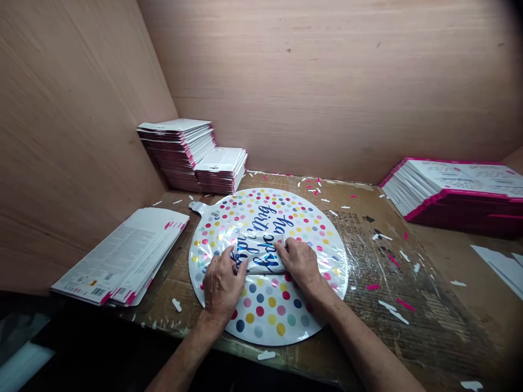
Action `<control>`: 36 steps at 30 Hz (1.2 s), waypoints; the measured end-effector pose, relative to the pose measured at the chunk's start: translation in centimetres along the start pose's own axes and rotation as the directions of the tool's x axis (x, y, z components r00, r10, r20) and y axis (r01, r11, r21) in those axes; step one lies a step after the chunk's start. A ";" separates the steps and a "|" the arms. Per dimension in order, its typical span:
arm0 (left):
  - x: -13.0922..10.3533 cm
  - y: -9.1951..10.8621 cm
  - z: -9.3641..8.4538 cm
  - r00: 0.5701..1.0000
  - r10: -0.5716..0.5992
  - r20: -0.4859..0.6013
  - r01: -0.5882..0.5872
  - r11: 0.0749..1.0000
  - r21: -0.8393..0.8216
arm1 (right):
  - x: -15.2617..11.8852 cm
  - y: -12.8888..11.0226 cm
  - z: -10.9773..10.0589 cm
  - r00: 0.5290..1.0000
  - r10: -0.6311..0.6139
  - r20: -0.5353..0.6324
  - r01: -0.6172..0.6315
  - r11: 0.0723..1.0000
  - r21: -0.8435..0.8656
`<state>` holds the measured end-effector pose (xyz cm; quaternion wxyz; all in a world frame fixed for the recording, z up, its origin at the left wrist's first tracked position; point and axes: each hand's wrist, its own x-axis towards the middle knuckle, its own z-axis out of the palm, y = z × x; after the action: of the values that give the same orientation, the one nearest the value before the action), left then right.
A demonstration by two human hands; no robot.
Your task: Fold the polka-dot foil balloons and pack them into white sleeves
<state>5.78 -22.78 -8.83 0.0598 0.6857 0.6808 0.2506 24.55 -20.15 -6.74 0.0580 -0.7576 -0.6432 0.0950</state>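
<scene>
A flat round foil balloon (261, 321), white with coloured dots and blue "happy birthday" lettering, lies on the cardboard-covered bench. Its tail points to the upper left. On its middle is a narrow folded strip of shiny white foil (259, 255) with blue letters. I cannot tell whether the strip is part of this balloon or a separate one on top. At the strip's left end, my left hand (224, 283) grips with thumb and curled fingers. My right hand (301, 265) pinches the right end.
Stacks of white and pink card sleeves (180, 152) stand at the back left. More printed sleeves (122, 256) lie at the left, and a large pink-edged pile (457, 190) sits at the right. White and pink paper scraps (394, 310) are scattered around. Wooden panels (306, 81) enclose the back and left.
</scene>
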 end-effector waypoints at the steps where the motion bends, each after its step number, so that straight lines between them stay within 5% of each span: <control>1: 0.0 0.2 0.0 1.000 -0.006 -0.001 0.006 0.998 0.064 | 0.2 -0.5 -0.1 1.000 0.016 0.011 -0.015 0.999 -0.046; 8: 0.1 -0.2 2.1 0.971 0.237 -0.010 -0.226 0.937 0.268 | 1.3 -2.3 -0.7 0.999 -0.044 0.018 0.046 0.991 -0.130; 13: 0.4 -1.3 3.3 0.969 0.243 0.052 -0.248 0.934 0.256 | 3.5 -3.8 -2.6 0.930 -0.361 0.065 0.367 0.922 -0.123; 19: 0.8 -1.3 0.9 0.990 0.115 0.078 -0.097 0.976 -0.195 | 1.0 -1.9 -3.8 0.845 -0.509 0.165 0.512 0.859 0.027; 23: -0.2 0.6 -0.2 0.987 -0.007 0.163 0.100 0.814 -0.572 | -2.6 -0.4 -2.6 0.848 -0.518 0.114 0.477 0.839 0.262; 27: -0.8 0.3 -1.5 0.975 -0.009 0.222 0.154 0.746 -0.648 | -4.0 -0.1 -1.2 0.841 -0.532 0.099 0.434 0.772 0.465; 30: 0.3 -3.7 -4.3 0.999 -0.052 0.016 0.054 0.923 -0.381 | -4.8 2.0 -0.8 0.867 -0.492 0.075 0.371 0.739 0.563; 32: 1.5 -7.4 -6.9 0.985 -0.043 -0.166 0.050 0.998 0.040 | -5.2 4.2 -0.6 0.891 -0.443 0.096 0.300 0.734 0.609; 34: 2.5 -10.6 -9.2 0.986 -0.070 -0.151 0.129 0.895 0.428 | -5.5 6.4 -0.3 0.899 -0.412 0.150 0.216 0.714 0.666; 36: 3.3 -12.7 -10.7 0.989 -0.145 -0.025 0.130 0.786 0.605 | -5.7 7.8 0.0 0.898 -0.397 0.190 0.158 0.694 0.702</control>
<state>-10.42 -21.57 -4.10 -0.1364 0.6204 0.7723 0.0073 31.19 -27.05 -7.93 0.2330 -0.5508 -0.6739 0.4339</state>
